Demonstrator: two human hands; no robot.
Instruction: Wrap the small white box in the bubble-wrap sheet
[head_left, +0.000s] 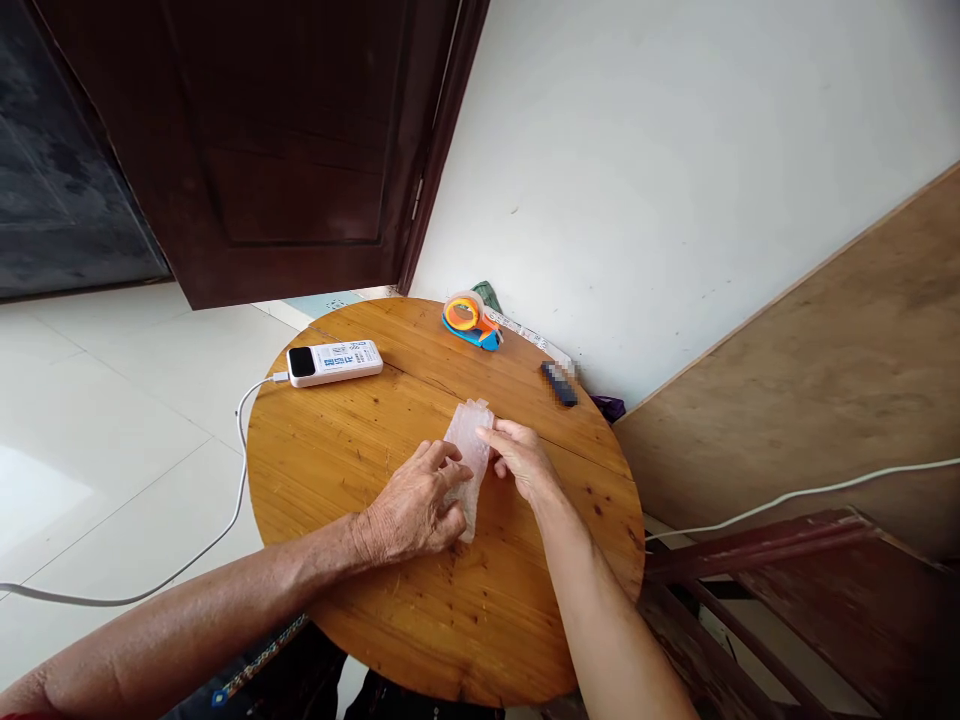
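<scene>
A pale, translucent wrapped packet lies lengthwise near the middle of the round wooden table, its narrow top end pointing away from me. My left hand rests over its left side, fingers apart and curved, with fingertips touching the surface. At the upper right edge, my right hand pinches the packet between the thumb on top and fingers partly hidden beneath.
A white device with a cable stands at the table's back left. An orange and blue tape dispenser sits at the back, with a dark, partly pixelated object to its right. Behind are a door and a wall.
</scene>
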